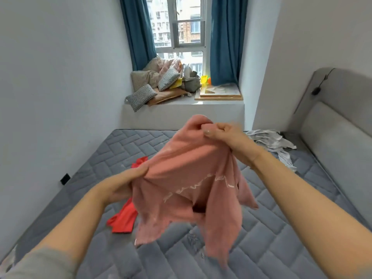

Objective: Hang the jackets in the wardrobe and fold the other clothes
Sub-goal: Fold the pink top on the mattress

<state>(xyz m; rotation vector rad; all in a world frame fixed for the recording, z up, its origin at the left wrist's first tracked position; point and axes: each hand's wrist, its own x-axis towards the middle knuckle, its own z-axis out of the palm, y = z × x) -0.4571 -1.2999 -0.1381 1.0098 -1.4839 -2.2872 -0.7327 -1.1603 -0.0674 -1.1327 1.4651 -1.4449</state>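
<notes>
Our left hand point(128, 182) and right hand point(223, 135) both pinch the pink top point(191, 178); it stretches from eight to two o'clock.

Two bare arms reach out from the bottom of the view, over the grey mattress point(281, 228). The left hand point(122, 184) and the right hand point(227, 135) wear no gloves, rings or watch. Both forearms are bare all the way up from the wrists. Low down at the near left corner of the mattress, a bit of soft grey sleeve point(40, 264) covers the upper left arm. One thumbnail on the right hand looks short and plain.
</notes>
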